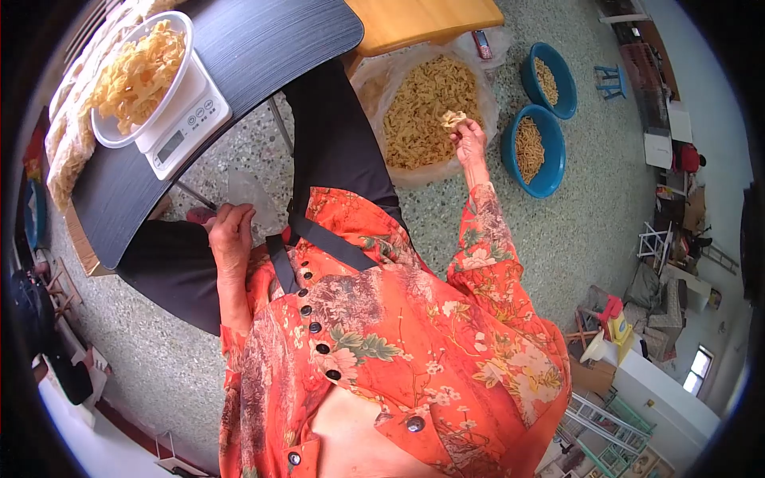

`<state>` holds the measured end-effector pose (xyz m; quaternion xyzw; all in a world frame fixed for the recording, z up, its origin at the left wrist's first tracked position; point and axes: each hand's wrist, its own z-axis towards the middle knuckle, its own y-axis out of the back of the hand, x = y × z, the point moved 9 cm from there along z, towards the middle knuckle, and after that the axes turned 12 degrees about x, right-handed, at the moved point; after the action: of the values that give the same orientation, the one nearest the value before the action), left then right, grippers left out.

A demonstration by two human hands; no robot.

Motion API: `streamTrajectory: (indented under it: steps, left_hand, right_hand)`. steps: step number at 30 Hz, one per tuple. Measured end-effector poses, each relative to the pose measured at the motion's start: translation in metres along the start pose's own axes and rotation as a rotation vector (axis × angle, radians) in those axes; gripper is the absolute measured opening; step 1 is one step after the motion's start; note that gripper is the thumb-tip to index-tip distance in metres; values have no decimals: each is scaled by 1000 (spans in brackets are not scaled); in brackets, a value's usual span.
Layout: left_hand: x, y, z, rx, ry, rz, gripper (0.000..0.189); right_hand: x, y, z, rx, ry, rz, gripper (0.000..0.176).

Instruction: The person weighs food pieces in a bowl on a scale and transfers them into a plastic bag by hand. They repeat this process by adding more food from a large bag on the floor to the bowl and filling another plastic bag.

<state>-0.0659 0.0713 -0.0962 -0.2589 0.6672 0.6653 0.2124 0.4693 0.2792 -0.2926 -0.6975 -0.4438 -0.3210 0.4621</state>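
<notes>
My right hand (468, 143) pinches a small clump of pale yellow curled snack pieces (453, 119) over a large clear plastic sack (434, 174). Many similar crinkled pieces (426, 95) fill that sack on the floor. Near my lap, my left hand (231, 231) has its fingers closed on a clear plastic bag (251, 195), which hangs below the table edge. A white bowl (190, 48) heaped with the same kind of yellow pieces (143, 72) rests on a white digital scale (179, 135); its display cannot be read.
The scale stands on a dark table (271, 40) at the left, beside wrapped bags (72, 135) of pale goods. Right of the sack are two blue basins (550, 179) with stick-like pieces. A phone (481, 45) lies near a wooden table (422, 20). A blue stool (610, 82) is farther off.
</notes>
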Motion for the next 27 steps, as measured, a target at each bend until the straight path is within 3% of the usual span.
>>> streamTrajectory:
  steps: [3, 5, 8, 10, 14, 16, 18, 22, 24, 27]
  left_hand:
    - [-1, 1, -1, -8, 6, 4, 10]
    - [1, 0, -2, -7, 5, -8, 10]
    - [-2, 0, -2, -15, -16, -12, 10]
    - [-1, -2, -5, 6, -5, -17, 10]
    - [-1, -2, -2, 9, -1, -21, 11]
    - [-1, -3, 0, 7, -2, -29, 11]
    - [-2, -4, 0, 10, 3, -42, 11]
    - [-2, -7, 3, 26, -22, -24, 10]
    - [-2, -8, 3, 50, -12, -25, 10]
    - [-2, -9, 1, 38, 5, -13, 10]
  right_hand:
    - [-5, 0, 5, -21, 43, 70, 9]
    - [-6, 1, 9, -10, -83, -642, 8]
    - [-11, 1, 8, -63, -47, -483, 17]
    - [-22, 6, 7, -74, -77, -563, 16]
    - [-39, 15, 10, -94, -101, -378, 17]
    - [-34, 8, 7, -84, -95, -310, 18]
    - [-25, -6, -2, -36, -72, -25, 20]
    - [-5, -20, -8, 17, -20, -12, 17]
    - [-5, -13, -3, 32, -148, -479, 11]
    - [-23, -13, -2, 27, -190, -731, 10]
